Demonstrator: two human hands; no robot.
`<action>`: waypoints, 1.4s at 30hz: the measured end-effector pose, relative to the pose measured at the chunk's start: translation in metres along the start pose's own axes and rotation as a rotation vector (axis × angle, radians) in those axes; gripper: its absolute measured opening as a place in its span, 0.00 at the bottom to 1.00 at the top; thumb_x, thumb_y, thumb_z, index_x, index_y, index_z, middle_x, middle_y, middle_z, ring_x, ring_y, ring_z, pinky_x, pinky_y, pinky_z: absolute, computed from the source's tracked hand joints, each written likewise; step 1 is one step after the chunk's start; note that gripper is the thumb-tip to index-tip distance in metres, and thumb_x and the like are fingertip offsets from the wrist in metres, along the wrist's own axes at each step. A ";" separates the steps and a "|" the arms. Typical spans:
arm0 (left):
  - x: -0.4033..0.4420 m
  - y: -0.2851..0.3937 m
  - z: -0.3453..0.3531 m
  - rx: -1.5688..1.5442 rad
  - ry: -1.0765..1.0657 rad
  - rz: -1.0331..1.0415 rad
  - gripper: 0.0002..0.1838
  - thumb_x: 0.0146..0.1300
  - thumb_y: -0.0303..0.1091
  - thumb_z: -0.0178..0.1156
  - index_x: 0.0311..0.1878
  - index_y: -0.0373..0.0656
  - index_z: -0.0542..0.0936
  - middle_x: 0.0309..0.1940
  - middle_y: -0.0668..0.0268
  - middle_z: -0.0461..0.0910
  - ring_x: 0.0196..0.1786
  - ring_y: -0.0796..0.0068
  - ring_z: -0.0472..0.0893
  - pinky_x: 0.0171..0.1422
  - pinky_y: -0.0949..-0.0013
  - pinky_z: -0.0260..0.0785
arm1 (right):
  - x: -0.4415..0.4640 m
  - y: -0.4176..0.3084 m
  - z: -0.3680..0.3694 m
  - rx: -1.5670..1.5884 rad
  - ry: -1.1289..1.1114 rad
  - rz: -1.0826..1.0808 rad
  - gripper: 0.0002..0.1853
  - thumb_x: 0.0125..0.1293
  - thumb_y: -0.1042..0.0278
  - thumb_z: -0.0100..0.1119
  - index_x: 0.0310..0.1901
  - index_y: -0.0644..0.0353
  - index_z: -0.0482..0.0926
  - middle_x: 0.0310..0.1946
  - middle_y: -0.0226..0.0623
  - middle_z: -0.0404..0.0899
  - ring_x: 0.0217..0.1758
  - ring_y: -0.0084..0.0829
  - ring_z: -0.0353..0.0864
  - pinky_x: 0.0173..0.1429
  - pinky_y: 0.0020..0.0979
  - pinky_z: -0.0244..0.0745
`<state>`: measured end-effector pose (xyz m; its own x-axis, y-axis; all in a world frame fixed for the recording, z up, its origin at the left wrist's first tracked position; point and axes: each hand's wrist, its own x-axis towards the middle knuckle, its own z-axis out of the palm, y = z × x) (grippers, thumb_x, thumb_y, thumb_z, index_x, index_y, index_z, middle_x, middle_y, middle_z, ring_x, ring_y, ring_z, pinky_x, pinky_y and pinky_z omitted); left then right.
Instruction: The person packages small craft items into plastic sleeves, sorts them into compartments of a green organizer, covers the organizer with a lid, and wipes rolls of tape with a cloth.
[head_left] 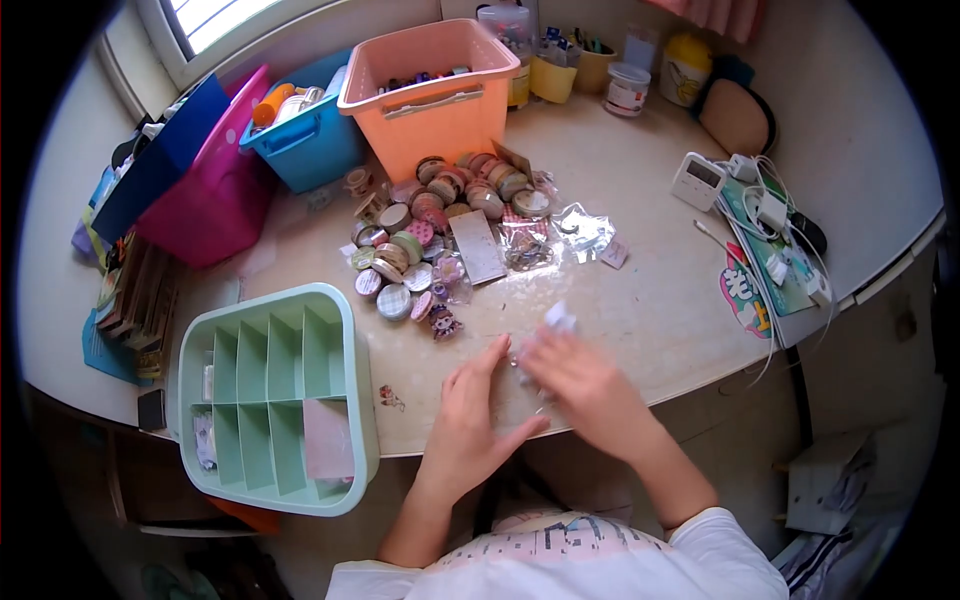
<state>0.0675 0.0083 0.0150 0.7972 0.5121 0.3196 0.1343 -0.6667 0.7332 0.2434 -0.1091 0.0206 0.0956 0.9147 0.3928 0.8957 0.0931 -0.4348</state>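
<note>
At the desk [610,170]: left hand [468,415], part-open, nothing visibly held; right hand [580,385], blurred, by white item [560,318], openness and grip unclear.

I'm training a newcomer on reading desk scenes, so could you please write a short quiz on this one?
1. What colour is the bin between the pink bin and the orange bin?
2. True or false: the left hand is nearer the divided tray than the right hand.
3. Where is the heap of tape rolls? A) In the tray B) On the desk C) In the pink bin
Key: 1 blue; 2 true; 3 B
</note>
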 end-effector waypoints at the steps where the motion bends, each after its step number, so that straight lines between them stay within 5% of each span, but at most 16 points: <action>1: -0.001 -0.001 0.000 -0.016 0.009 -0.003 0.54 0.56 0.40 0.83 0.82 0.37 0.64 0.75 0.52 0.74 0.75 0.52 0.75 0.80 0.50 0.62 | -0.006 -0.007 0.001 0.127 -0.045 -0.043 0.24 0.67 0.81 0.61 0.66 0.62 0.83 0.67 0.48 0.83 0.76 0.45 0.77 0.82 0.49 0.69; 6: 0.000 -0.002 -0.006 -0.089 -0.017 -0.020 0.53 0.55 0.39 0.83 0.81 0.38 0.65 0.74 0.53 0.75 0.74 0.51 0.75 0.80 0.51 0.62 | -0.020 0.012 -0.016 0.222 -0.160 -0.047 0.23 0.69 0.80 0.61 0.66 0.62 0.83 0.66 0.48 0.83 0.76 0.47 0.78 0.83 0.50 0.67; 8: -0.001 0.000 -0.004 -0.081 -0.016 -0.006 0.53 0.55 0.39 0.83 0.81 0.38 0.66 0.74 0.53 0.75 0.74 0.51 0.75 0.80 0.51 0.63 | -0.007 0.019 -0.010 0.085 0.079 0.148 0.24 0.68 0.82 0.60 0.66 0.62 0.82 0.67 0.49 0.83 0.77 0.48 0.77 0.84 0.50 0.66; 14: 0.001 -0.002 -0.003 -0.014 0.000 0.023 0.52 0.55 0.40 0.83 0.81 0.39 0.66 0.73 0.52 0.75 0.73 0.52 0.75 0.79 0.50 0.62 | -0.022 0.003 -0.018 0.269 -0.137 -0.029 0.27 0.64 0.85 0.60 0.66 0.60 0.83 0.66 0.46 0.83 0.79 0.48 0.74 0.86 0.52 0.62; 16: 0.002 0.002 -0.005 -0.001 -0.020 0.013 0.53 0.57 0.43 0.82 0.81 0.38 0.65 0.74 0.52 0.74 0.73 0.50 0.75 0.79 0.50 0.62 | -0.033 0.017 -0.038 0.253 -0.220 0.002 0.27 0.63 0.88 0.58 0.64 0.57 0.85 0.64 0.45 0.84 0.79 0.47 0.74 0.85 0.52 0.64; 17: 0.003 0.006 -0.004 0.001 -0.014 0.010 0.53 0.57 0.43 0.82 0.81 0.38 0.65 0.74 0.52 0.74 0.73 0.50 0.75 0.79 0.50 0.62 | -0.035 0.019 -0.043 0.300 -0.115 0.203 0.27 0.62 0.89 0.57 0.62 0.56 0.86 0.65 0.45 0.84 0.78 0.48 0.74 0.84 0.51 0.64; 20: 0.006 0.016 0.006 0.130 0.044 -0.053 0.47 0.59 0.45 0.80 0.77 0.37 0.70 0.72 0.52 0.74 0.72 0.47 0.74 0.77 0.49 0.63 | -0.030 0.054 -0.034 0.019 0.131 0.292 0.19 0.73 0.76 0.60 0.63 0.55 0.86 0.70 0.46 0.80 0.80 0.54 0.71 0.86 0.58 0.55; 23: 0.016 0.014 0.019 0.232 0.146 -0.021 0.26 0.63 0.45 0.76 0.57 0.40 0.81 0.62 0.54 0.76 0.68 0.49 0.74 0.74 0.50 0.63 | -0.021 0.043 -0.027 -0.321 0.160 0.258 0.19 0.75 0.62 0.64 0.65 0.53 0.85 0.76 0.42 0.76 0.85 0.57 0.62 0.86 0.66 0.47; 27: 0.028 0.018 0.023 0.329 0.163 -0.049 0.19 0.66 0.43 0.73 0.49 0.41 0.79 0.54 0.55 0.78 0.60 0.52 0.75 0.66 0.50 0.64 | 0.000 0.016 -0.032 -0.234 0.027 0.131 0.25 0.72 0.54 0.68 0.67 0.53 0.84 0.78 0.41 0.72 0.88 0.60 0.54 0.86 0.71 0.39; 32: 0.033 0.012 0.025 0.283 0.129 -0.027 0.12 0.68 0.37 0.70 0.47 0.42 0.78 0.41 0.61 0.85 0.50 0.54 0.82 0.58 0.51 0.67 | 0.023 0.024 -0.035 0.173 -0.133 0.199 0.16 0.65 0.68 0.74 0.53 0.61 0.84 0.65 0.45 0.81 0.74 0.50 0.75 0.77 0.53 0.66; 33: 0.030 0.018 0.021 0.151 0.193 -0.012 0.12 0.68 0.35 0.70 0.48 0.42 0.79 0.40 0.62 0.84 0.47 0.56 0.83 0.57 0.53 0.68 | 0.027 0.019 -0.038 0.169 -0.055 0.104 0.12 0.62 0.79 0.73 0.46 0.64 0.81 0.56 0.44 0.85 0.61 0.41 0.84 0.64 0.41 0.77; 36: 0.007 0.051 -0.016 0.057 0.357 0.027 0.13 0.66 0.29 0.73 0.50 0.41 0.82 0.39 0.63 0.85 0.41 0.62 0.86 0.48 0.60 0.73 | 0.039 -0.001 -0.051 0.569 -0.093 0.226 0.12 0.61 0.84 0.72 0.45 0.64 0.83 0.46 0.41 0.88 0.51 0.34 0.88 0.56 0.35 0.80; 37: -0.007 0.061 -0.029 0.011 0.452 0.027 0.12 0.65 0.27 0.73 0.49 0.41 0.83 0.40 0.63 0.86 0.40 0.65 0.87 0.44 0.63 0.75 | 0.047 -0.013 -0.048 0.610 -0.015 0.105 0.13 0.59 0.87 0.72 0.44 0.64 0.84 0.37 0.35 0.88 0.44 0.28 0.87 0.50 0.31 0.81; 42: -0.066 0.078 -0.094 0.215 0.795 -0.111 0.08 0.64 0.24 0.73 0.43 0.43 0.85 0.39 0.64 0.88 0.38 0.65 0.88 0.39 0.63 0.79 | 0.119 -0.098 -0.018 0.745 0.059 -0.444 0.13 0.60 0.86 0.72 0.45 0.62 0.85 0.39 0.37 0.88 0.45 0.35 0.88 0.50 0.33 0.81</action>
<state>-0.0298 -0.0264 0.1082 0.1300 0.7575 0.6398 0.3615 -0.6371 0.6808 0.1745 -0.0161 0.1245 -0.1545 0.7131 0.6838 0.3403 0.6882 -0.6408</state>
